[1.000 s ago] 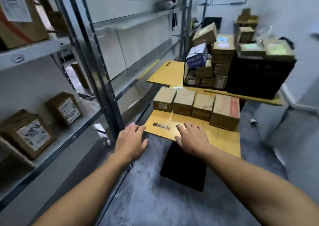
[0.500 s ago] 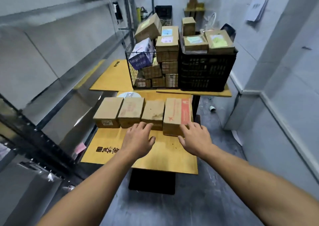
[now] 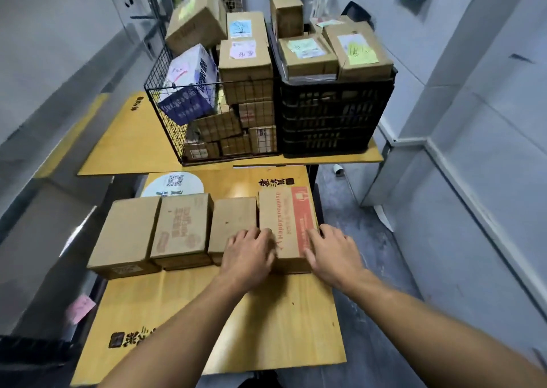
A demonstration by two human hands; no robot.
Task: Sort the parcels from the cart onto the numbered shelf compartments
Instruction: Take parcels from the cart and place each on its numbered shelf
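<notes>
Several cardboard parcels lie in a row on the yellow wooden cart top. At the right end is a parcel with a red band and red print. My left hand presses its left near corner, overlapping the plain parcel beside it. My right hand touches its right near side. Both hands have spread fingers against the box, which still rests on the cart. Further left lie a printed parcel and a plain one.
Behind the row, a wire basket and a black plastic crate hold stacked parcels. Grey metal shelving runs along the left. A white wall and grey floor lie to the right.
My view has swung right from the shelf to the cart and come closer. Both hands moved forward across the cart top onto the red-banded parcel.
</notes>
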